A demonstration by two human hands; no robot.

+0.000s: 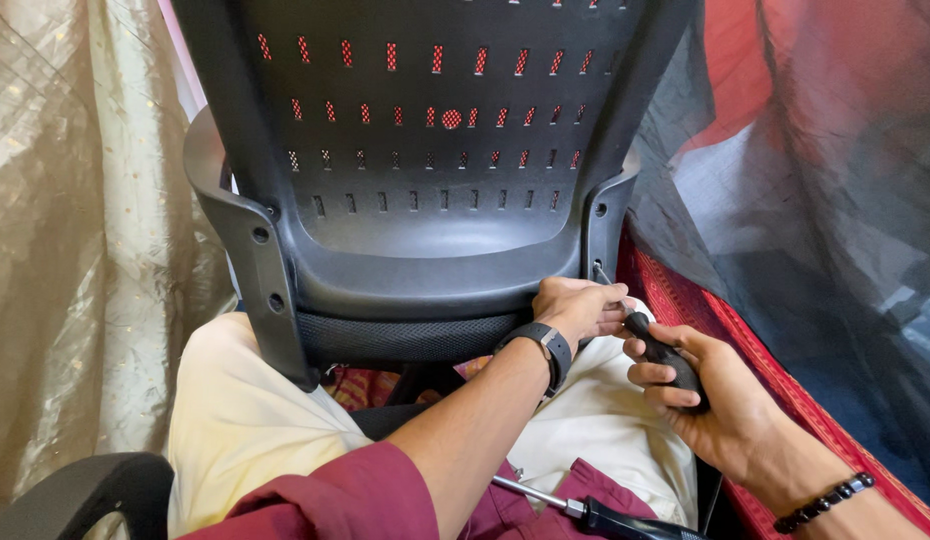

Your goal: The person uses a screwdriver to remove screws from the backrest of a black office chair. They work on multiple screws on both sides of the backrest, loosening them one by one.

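We grip the black screwdriver [665, 358] in our right hand [720, 405], fingers wrapped tight round its handle for torque; our left hand [577, 306], just ahead, pinches the shaft to steady its tip at the chair back's [425, 130] bracket screw [596, 268]; a second screwdriver [595, 512] lies below our wrists.

This looks like a room in a home, because a shiny beige curtain [75, 250] hangs on the left, a red patterned cloth [725, 330] (perhaps a bed cover) lies on the right, and dark netting [825, 200] drapes above it.
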